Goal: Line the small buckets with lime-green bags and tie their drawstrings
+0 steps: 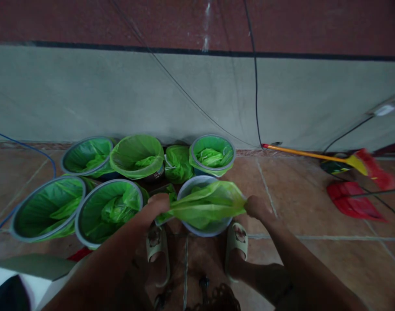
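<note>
Left hand (158, 203) and right hand (256, 207) stretch green bag (207, 206) sideways over bin (205, 233).

The reddish-brown tiled floor (314, 259) carries five round grey plastic bins with green liners (77, 216), standing in a tight cluster at the left. A sixth grey bin (206, 232) stands just beyond two cream slippers (236, 239). A knotted green bag (177, 163) sits between the back bins. To the right lie a yellow-handled red broom (314, 154) and what looks like a red plastic dustpan (353, 201). A blue cable (25, 146) trails at far left.
</note>
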`<state>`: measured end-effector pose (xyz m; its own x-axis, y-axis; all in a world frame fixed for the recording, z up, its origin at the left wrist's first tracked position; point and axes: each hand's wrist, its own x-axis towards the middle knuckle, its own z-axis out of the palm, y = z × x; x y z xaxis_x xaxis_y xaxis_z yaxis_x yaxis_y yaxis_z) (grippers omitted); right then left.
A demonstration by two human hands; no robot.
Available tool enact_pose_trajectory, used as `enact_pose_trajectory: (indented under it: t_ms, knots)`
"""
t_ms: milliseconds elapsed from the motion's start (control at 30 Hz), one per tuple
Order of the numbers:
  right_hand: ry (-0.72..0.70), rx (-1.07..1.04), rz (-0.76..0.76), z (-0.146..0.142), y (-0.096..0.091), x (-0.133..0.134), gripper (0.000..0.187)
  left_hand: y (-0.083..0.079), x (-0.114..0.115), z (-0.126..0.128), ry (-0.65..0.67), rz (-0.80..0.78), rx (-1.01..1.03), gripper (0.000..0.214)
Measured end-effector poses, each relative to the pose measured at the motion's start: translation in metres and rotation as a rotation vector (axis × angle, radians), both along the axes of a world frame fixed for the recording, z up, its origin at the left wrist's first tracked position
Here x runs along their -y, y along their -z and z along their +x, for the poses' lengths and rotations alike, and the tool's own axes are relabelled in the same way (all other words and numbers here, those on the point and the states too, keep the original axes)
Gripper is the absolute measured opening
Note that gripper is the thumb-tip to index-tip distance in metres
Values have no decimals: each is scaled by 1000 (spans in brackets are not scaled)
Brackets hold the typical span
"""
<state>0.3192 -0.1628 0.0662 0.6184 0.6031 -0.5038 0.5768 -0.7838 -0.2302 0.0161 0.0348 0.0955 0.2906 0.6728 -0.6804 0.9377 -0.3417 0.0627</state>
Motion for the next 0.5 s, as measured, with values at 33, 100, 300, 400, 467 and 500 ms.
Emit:
enact_pose_trajectory:
  t_ms: [33, 100, 300, 400, 467, 500]
  knots:
    - [-22, 22, -60, -4, -2, 0, 14, -1, -2, -3, -12, -33, -17, 4]
    - [-58, 91, -150, -16, -7, -4, 24, -6, -2, -5, 37, -67, -30, 12]
    - [-265, 262, 68, -46, -23, -25, 32, -35, 19, 29, 264, 207, 148, 46]
    - [-353, 208, 118, -53, -13, -40, 33, -25, 36, 60, 363, 312, 359, 53]
    - [-379, 199, 146, -56, -3, -52, 36, -8, 44, 77, 358, 296, 397, 50]
    - [-386, 200, 157, -57, 3, -58, 38, 3, 46, 84, 329, 277, 396, 42]
